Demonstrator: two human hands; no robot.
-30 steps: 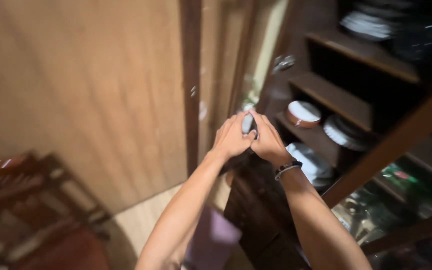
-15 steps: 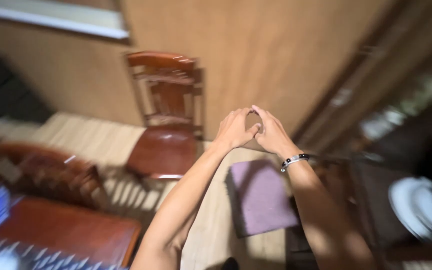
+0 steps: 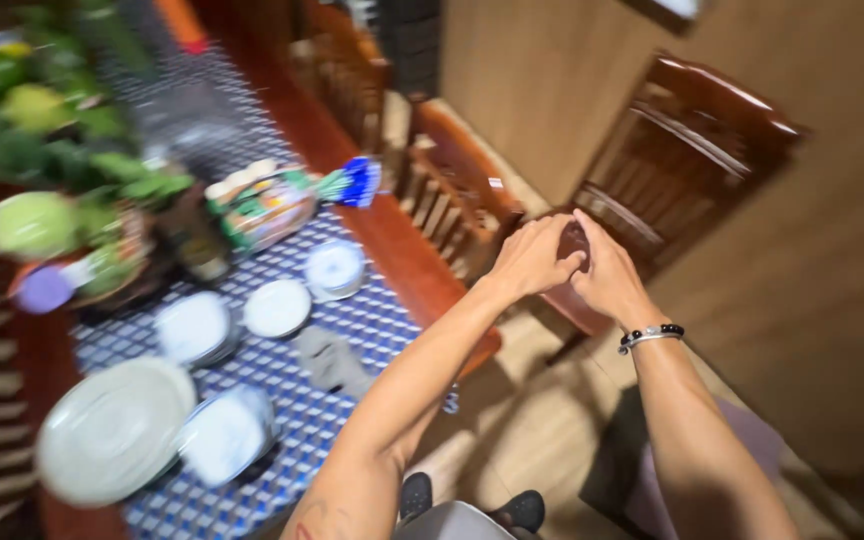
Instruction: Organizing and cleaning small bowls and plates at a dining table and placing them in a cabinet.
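A small dark object (image 3: pixel 574 243), too blurred and covered to identify, sits clasped between the left hand (image 3: pixel 537 258) and right hand (image 3: pixel 607 275), held out in the air above the floor, only a sliver showing between the fingers.

Single head view, steeply downward, near table (image 3: pixel 392 260) edge.
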